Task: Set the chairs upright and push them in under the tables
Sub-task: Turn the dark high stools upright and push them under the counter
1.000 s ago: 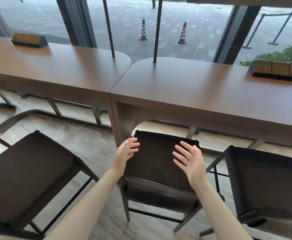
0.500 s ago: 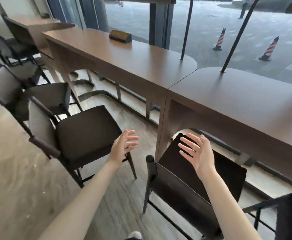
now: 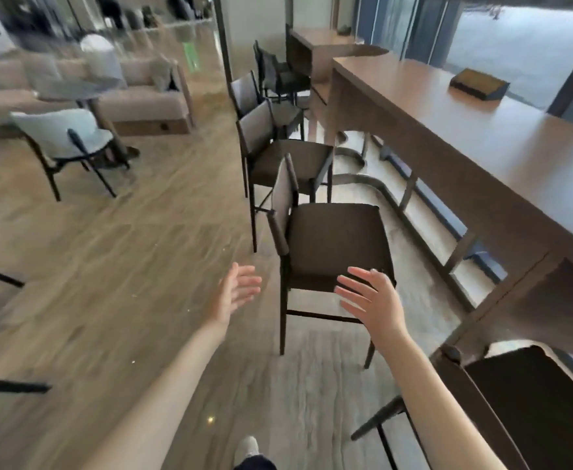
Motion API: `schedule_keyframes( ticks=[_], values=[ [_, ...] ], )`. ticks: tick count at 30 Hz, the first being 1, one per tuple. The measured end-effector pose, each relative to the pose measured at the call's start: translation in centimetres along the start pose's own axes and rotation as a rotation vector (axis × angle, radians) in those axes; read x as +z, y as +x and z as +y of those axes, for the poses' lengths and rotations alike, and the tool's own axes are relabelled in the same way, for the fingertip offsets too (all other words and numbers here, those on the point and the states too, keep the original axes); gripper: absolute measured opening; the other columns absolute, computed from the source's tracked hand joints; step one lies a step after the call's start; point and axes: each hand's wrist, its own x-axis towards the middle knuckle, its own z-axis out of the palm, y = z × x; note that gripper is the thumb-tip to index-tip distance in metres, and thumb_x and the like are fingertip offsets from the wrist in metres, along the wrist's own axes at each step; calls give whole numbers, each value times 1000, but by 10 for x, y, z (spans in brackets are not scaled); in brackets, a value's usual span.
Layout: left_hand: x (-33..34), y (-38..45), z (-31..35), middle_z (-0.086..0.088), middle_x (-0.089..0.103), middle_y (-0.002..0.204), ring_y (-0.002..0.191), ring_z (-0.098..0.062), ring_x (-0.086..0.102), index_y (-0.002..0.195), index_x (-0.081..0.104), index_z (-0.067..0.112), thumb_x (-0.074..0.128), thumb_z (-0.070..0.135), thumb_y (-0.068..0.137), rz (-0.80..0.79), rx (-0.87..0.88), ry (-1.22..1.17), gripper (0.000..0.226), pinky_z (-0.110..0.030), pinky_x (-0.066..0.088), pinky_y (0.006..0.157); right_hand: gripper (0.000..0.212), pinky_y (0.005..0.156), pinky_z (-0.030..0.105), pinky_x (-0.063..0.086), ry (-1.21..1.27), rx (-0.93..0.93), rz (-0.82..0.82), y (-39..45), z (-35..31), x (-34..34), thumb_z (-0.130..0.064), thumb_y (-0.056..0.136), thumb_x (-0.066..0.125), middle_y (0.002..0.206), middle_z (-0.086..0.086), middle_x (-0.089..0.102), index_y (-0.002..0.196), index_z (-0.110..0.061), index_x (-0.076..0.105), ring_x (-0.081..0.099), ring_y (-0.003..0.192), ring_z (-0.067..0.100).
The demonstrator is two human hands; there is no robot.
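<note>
While both hands (image 3: 373, 300) hover w/ loose, empty grip, dark chair (image 3: 336, 245) stands upright, unpushed.

Both forearms are bare of sleeves; below, a dark trouser leg (image 3: 255, 464) ends in a pale shoe (image 3: 248, 446).

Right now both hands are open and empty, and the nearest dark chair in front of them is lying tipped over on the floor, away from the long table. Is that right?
Not quite. The head view shows the nearest dark chair standing upright on its legs, not tipped over. The rest holds: the left hand and right hand are open and empty, and the chair stands away from the long table.
</note>
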Motion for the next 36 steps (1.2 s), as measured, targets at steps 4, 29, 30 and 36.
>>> schedule_keyframes(
  ticks=[4, 29, 30, 36],
  values=[
    [-54, 8, 1, -7, 71, 96, 84, -21, 67, 101, 65, 17, 31, 44, 102, 102, 1, -23, 43, -31, 52, 78, 33, 97, 45, 50, -63, 37, -117, 16, 11, 58, -29, 99, 43, 107, 9, 73, 115, -13, 67, 69, 101, 29],
    [-190, 213, 58, -9, 71, 97, 81, -21, 68, 99, 67, 10, 30, 45, 102, -40, -3, -28, 51, -35, 52, 82, 31, 95, 47, 51, 66, 32, 123, 133, 19, 223, -16, 101, 38, 109, 18, 70, 116, -3, 63, 68, 99, 35],
    [-186, 219, 57, -10, 71, 97, 80, -21, 68, 99, 67, 9, 30, 44, 102, -50, -12, -27, 51, -35, 52, 82, 30, 94, 46, 52, 61, 28, 140, 139, 19, 222, -16, 101, 40, 108, 17, 70, 116, -2, 63, 68, 99, 34],
    [-168, 264, 52, -9, 73, 98, 86, -25, 70, 99, 68, 9, 30, 42, 103, -115, -30, 21, 51, -36, 54, 84, 19, 90, 41, 56, -39, -97, 217, 181, 20, 225, -7, 94, 57, 100, 12, 74, 108, -7, 69, 73, 91, 26]
  ],
)
